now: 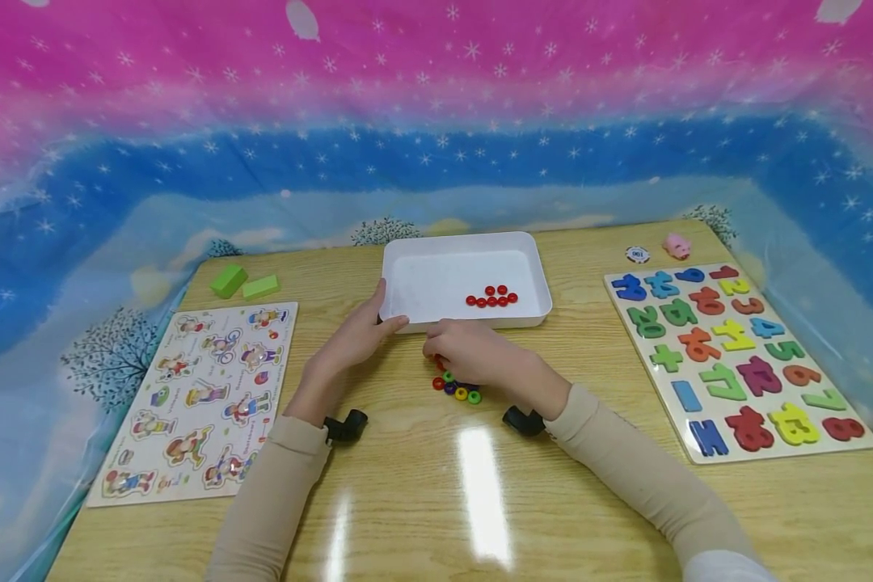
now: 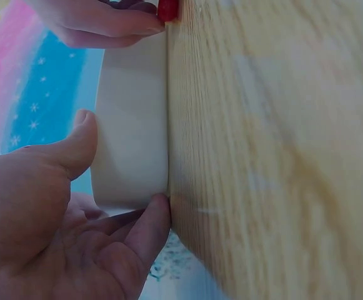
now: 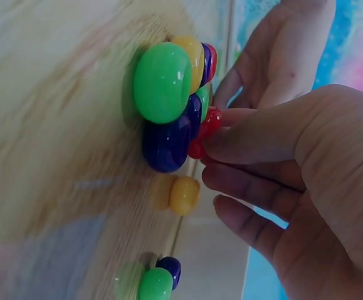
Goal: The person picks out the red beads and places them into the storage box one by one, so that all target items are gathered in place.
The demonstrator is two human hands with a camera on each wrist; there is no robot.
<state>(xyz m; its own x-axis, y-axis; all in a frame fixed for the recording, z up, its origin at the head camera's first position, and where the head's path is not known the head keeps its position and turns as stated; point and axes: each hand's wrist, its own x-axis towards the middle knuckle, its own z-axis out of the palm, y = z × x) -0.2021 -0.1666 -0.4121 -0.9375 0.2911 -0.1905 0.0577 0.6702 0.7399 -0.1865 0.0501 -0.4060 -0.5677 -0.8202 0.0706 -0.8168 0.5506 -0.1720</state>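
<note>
A white tray [image 1: 425,275] stands at the middle of the table, with several red beads [image 1: 492,301] in its right half. My left hand [image 1: 352,335] holds the tray's left front corner, thumb at the rim and fingers low against the side, as the left wrist view shows. In front of the tray, my right hand [image 1: 473,352] pinches a red bead [image 3: 213,119] between thumb and forefinger. Under that hand lie loose beads, among them a green bead [image 3: 162,82], a dark blue bead [image 3: 167,145] and a yellow bead [image 3: 184,195]. The hand hides some of them.
On the left lie a picture puzzle board [image 1: 214,343] and green blocks [image 1: 229,280]. A number puzzle board [image 1: 669,392] lies on the right, with a pink pig figure [image 1: 676,246] and a round chip [image 1: 637,255] behind it. A patterned cloth [image 1: 436,174] walls in the table.
</note>
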